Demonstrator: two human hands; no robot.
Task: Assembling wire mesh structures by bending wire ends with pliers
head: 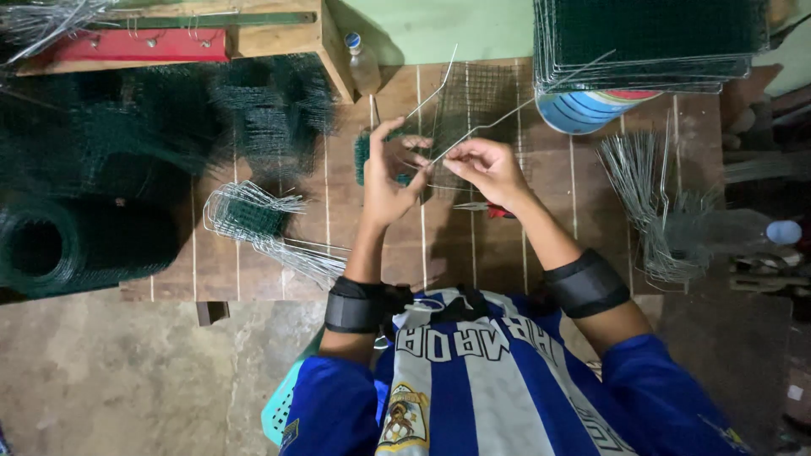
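At the middle of the frame, the left hand (pixel 389 173) curls its fingers around a small roll of green mesh (pixel 365 156), thumb and fingertips meeting a bent wire (pixel 473 131). The right hand (pixel 488 167) pinches the same wire between thumb and forefinger, just beside the left fingertips. The wire runs up and right over a flat mesh panel (pixel 473 101) lying on the wooden table (pixel 279 228). At upper right, a blue bucket (pixel 583 110) carries a stack of mesh panels (pixel 646 42); its inside is hidden.
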